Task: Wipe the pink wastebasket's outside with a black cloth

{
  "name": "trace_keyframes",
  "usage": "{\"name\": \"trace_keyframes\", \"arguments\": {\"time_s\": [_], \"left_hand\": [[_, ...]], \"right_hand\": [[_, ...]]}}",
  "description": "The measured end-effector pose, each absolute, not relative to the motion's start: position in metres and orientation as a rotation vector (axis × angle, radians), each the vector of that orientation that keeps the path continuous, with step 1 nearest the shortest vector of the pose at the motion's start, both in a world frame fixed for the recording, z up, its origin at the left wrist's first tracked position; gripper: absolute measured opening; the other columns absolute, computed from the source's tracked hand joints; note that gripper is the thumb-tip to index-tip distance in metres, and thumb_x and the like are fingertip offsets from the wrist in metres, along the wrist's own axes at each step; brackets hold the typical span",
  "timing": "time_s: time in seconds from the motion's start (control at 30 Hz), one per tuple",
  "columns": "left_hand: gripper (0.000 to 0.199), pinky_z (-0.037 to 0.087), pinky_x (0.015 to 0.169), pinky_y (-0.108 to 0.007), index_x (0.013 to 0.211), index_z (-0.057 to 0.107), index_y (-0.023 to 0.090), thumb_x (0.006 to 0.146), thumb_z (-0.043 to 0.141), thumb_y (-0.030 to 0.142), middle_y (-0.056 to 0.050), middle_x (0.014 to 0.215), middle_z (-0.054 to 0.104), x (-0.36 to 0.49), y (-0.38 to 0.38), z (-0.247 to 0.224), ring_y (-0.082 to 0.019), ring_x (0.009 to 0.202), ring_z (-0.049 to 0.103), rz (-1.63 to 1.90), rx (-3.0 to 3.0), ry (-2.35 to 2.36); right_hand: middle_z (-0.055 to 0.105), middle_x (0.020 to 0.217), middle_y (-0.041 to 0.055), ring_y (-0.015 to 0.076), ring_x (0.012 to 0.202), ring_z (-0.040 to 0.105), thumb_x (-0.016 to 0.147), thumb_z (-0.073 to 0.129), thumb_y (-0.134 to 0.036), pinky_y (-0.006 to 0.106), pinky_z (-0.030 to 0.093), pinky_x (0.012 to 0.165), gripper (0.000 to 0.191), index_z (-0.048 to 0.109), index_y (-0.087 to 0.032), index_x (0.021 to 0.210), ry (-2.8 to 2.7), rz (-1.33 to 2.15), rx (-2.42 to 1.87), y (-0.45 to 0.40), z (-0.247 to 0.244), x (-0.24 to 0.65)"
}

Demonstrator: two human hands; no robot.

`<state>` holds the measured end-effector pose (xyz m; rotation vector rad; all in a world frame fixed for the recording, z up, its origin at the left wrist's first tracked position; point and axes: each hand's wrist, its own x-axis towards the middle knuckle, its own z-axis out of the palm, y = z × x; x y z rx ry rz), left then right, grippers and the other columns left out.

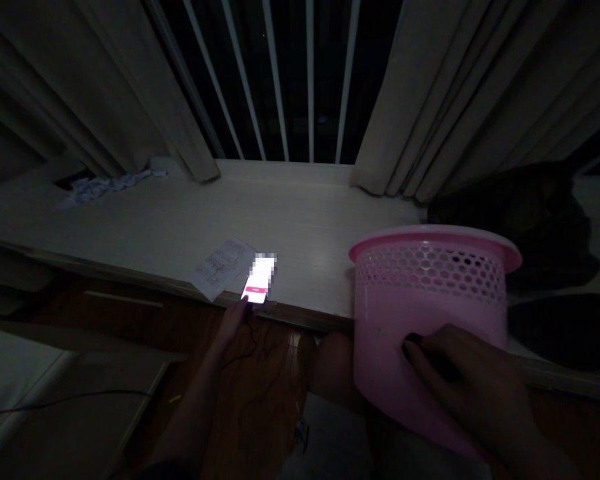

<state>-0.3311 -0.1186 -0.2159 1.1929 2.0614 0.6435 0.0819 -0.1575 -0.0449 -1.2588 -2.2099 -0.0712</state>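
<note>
My left hand (239, 315) is closed around the lower end of a smartphone (258, 287). Its bright screen shows a pink bar, and part of it is blurred out. A cable hangs below the phone. In front of a pink plastic basket (425, 313) is my right hand (467, 367), its fingers curled together. Something small and dark shows at the fingertips, too dim to name. The basket has a band of holes under its rim and stands by the ledge, close to my knee. Whether the right hand touches it I cannot tell.
A printed sheet of paper (223, 267) lies on the pale window ledge (290, 207). Crumpled cloth (113, 187) is at the far left, a dark bag (520, 220) at the right. Curtains (430, 100) flank a barred window. Wooden floor (250, 407) lies below; the room is dim.
</note>
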Motion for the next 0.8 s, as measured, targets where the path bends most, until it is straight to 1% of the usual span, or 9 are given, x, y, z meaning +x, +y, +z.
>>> {"name": "trace_keyframes", "arguments": {"time_s": [0.07,0.13,0.2,0.27,0.4,0.47,0.57,0.67,0.8], "left_hand": [[0.057,0.054,0.070,-0.034,0.098,0.062,0.011,0.085,0.032,0.057,-0.010,0.085,0.072,-0.325,-0.124,-0.221,-0.024,0.079,0.068,0.725,1.137,2.060],[0.051,0.054,0.071,-0.034,0.106,0.059,0.009,0.081,0.042,0.050,-0.011,0.090,0.071,-0.320,-0.127,-0.224,-0.024,0.082,0.068,0.774,1.104,2.082],[0.047,0.053,0.074,-0.033,0.107,0.059,0.009,0.077,0.050,0.045,-0.013,0.096,0.071,-0.316,-0.129,-0.224,-0.024,0.087,0.068,0.795,1.108,2.116],[0.043,0.052,0.077,-0.032,0.104,0.060,0.010,0.076,0.055,0.042,-0.013,0.099,0.071,-0.312,-0.129,-0.224,-0.024,0.091,0.067,0.794,1.131,2.150],[0.034,0.052,0.074,-0.032,0.103,0.062,0.013,0.084,0.051,0.039,-0.011,0.095,0.071,-0.304,-0.131,-0.220,-0.024,0.088,0.067,0.743,1.183,2.230],[0.032,0.051,0.076,-0.032,0.107,0.062,0.014,0.088,0.047,0.034,-0.012,0.100,0.071,-0.301,-0.133,-0.219,-0.025,0.093,0.066,0.703,1.221,2.266],[0.034,0.048,0.078,-0.031,0.117,0.060,0.015,0.093,0.041,0.030,-0.015,0.109,0.070,-0.295,-0.136,-0.216,-0.026,0.099,0.066,0.616,1.267,2.333],[0.039,0.046,0.072,-0.033,0.123,0.057,0.013,0.096,0.038,0.033,-0.019,0.106,0.071,-0.288,-0.137,-0.213,-0.030,0.092,0.067,0.492,1.287,2.400],[0.041,0.044,0.065,-0.031,0.124,0.058,0.015,0.097,0.035,0.036,-0.018,0.101,0.072,-0.280,-0.137,-0.210,-0.029,0.084,0.069,0.367,1.310,2.458]], "right_hand": [[0.058,0.057,-0.0002,0.0122,0.050,0.056,0.093,0.050,-0.034,0.026,0.037,0.050,0.032,0.058,-0.020,0.065,-2.203,-0.062,-1.264,-0.158,-0.045,0.082],[0.058,0.056,-0.0003,0.0119,0.049,0.055,0.092,0.051,-0.033,0.025,0.037,0.050,0.031,0.057,-0.020,0.065,-2.202,-0.057,-1.254,-0.158,-0.044,0.082],[0.058,0.056,-0.0004,0.0118,0.049,0.056,0.092,0.051,-0.032,0.025,0.037,0.049,0.030,0.057,-0.020,0.065,-2.206,-0.062,-1.238,-0.157,-0.044,0.082],[0.058,0.056,-0.0003,0.0121,0.049,0.056,0.093,0.051,-0.032,0.025,0.037,0.049,0.031,0.057,-0.020,0.065,-2.204,-0.084,-1.236,-0.157,-0.044,0.081],[0.058,0.056,0.0004,0.0122,0.048,0.056,0.094,0.048,-0.034,0.026,0.038,0.048,0.034,0.058,-0.020,0.064,-2.221,-0.101,-1.249,-0.157,-0.043,0.080],[0.058,0.055,0.0004,0.0119,0.048,0.056,0.094,0.048,-0.034,0.025,0.038,0.048,0.035,0.058,-0.021,0.064,-2.223,-0.103,-1.244,-0.157,-0.042,0.079],[0.057,0.055,-0.0001,0.0117,0.047,0.055,0.094,0.048,-0.034,0.025,0.037,0.048,0.034,0.057,-0.021,0.064,-2.217,-0.110,-1.248,-0.157,-0.041,0.079],[0.057,0.055,-0.0003,0.0117,0.048,0.055,0.094,0.049,-0.033,0.025,0.037,0.048,0.032,0.057,-0.020,0.065,-2.208,-0.105,-1.241,-0.157,-0.040,0.079],[0.058,0.056,-0.0002,0.0122,0.049,0.056,0.093,0.050,-0.032,0.025,0.037,0.049,0.031,0.057,-0.020,0.065,-2.202,-0.091,-1.233,-0.157,-0.040,0.079]]}}
